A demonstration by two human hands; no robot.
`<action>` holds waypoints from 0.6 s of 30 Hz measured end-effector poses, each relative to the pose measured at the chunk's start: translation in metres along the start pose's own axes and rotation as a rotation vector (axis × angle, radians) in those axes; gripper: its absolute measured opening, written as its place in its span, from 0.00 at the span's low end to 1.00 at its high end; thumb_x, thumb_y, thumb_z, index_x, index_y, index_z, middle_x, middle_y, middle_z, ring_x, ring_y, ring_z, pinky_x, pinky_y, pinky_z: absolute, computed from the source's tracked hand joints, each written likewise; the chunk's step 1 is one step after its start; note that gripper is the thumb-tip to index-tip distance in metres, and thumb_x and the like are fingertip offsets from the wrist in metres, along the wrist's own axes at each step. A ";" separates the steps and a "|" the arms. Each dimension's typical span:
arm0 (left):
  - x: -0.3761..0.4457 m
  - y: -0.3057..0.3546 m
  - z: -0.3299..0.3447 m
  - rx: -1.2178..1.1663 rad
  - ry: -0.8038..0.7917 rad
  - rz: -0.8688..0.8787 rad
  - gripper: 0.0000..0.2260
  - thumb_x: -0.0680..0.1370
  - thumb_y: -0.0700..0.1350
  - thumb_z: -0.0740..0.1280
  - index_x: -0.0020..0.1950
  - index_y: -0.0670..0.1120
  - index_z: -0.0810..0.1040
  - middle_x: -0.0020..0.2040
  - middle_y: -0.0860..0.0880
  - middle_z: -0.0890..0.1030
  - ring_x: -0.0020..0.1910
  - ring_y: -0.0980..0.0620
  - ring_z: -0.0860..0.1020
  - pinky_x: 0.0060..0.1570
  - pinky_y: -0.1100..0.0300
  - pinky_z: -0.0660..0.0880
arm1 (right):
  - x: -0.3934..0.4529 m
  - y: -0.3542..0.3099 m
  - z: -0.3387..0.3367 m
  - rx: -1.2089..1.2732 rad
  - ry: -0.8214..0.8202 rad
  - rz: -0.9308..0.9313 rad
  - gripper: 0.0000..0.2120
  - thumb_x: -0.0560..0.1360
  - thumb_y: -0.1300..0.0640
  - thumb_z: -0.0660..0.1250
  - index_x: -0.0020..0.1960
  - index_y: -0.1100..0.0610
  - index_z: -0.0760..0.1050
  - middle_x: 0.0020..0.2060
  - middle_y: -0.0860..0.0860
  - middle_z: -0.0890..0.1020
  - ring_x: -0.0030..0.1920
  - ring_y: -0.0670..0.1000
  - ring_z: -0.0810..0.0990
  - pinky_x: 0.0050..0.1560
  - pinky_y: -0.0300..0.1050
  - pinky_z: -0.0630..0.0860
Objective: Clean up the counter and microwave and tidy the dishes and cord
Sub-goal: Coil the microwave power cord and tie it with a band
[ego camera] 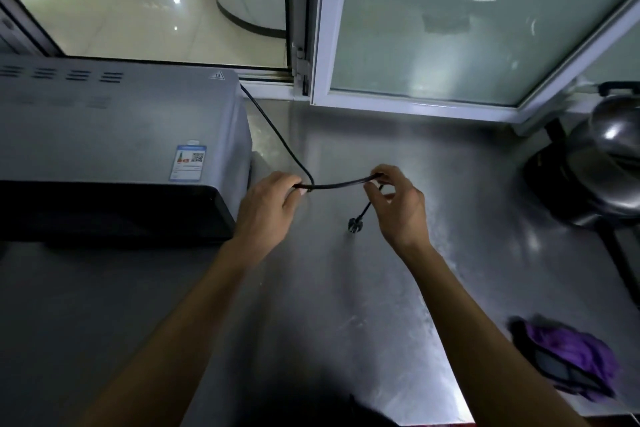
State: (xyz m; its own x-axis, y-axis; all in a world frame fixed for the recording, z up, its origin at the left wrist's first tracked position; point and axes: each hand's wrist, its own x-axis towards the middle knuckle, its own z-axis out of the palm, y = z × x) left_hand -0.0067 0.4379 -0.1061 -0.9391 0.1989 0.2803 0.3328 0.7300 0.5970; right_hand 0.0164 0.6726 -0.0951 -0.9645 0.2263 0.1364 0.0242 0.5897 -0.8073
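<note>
Head view: black cord (332, 184) runs from behind the grey microwave (117, 135) at left, over the steel counter (398, 270); left hand (268, 210) has its fingers curled round the cord just beside the microwave's right side, right hand (398, 208) pinches it further along, so a short span sags between them. Plug (354, 226) hangs below the right hand, at or just above the counter. Purple cloth (571, 357) lies at the near right edge, a steel kettle (609, 156) stands far right by the window frame (320, 28).
</note>
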 end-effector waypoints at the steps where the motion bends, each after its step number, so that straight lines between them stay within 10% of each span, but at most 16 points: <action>1: -0.001 0.003 -0.005 -0.023 0.013 0.003 0.07 0.80 0.45 0.68 0.56 0.45 0.80 0.49 0.48 0.82 0.45 0.47 0.80 0.41 0.47 0.78 | -0.002 -0.005 -0.001 0.006 0.006 -0.004 0.09 0.80 0.53 0.68 0.59 0.48 0.75 0.52 0.48 0.81 0.52 0.49 0.80 0.52 0.41 0.79; 12: -0.005 0.008 -0.044 -0.141 -0.003 -0.078 0.09 0.81 0.52 0.65 0.49 0.47 0.76 0.47 0.53 0.80 0.47 0.52 0.79 0.46 0.48 0.78 | -0.016 -0.058 -0.014 0.051 0.161 -0.102 0.08 0.77 0.55 0.71 0.56 0.48 0.77 0.50 0.48 0.83 0.51 0.46 0.81 0.50 0.48 0.81; 18: 0.010 0.022 -0.053 -0.145 -0.055 -0.152 0.11 0.85 0.50 0.57 0.58 0.47 0.76 0.48 0.46 0.80 0.49 0.43 0.79 0.46 0.48 0.75 | -0.023 -0.071 -0.029 0.085 0.231 -0.132 0.07 0.77 0.55 0.72 0.53 0.46 0.78 0.47 0.46 0.83 0.48 0.44 0.81 0.45 0.35 0.76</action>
State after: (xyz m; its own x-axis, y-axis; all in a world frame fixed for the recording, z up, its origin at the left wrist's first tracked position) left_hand -0.0045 0.4215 -0.0507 -0.9814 0.1318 0.1397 0.1920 0.6532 0.7325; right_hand 0.0441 0.6484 -0.0240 -0.8719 0.3287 0.3630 -0.1293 0.5605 -0.8180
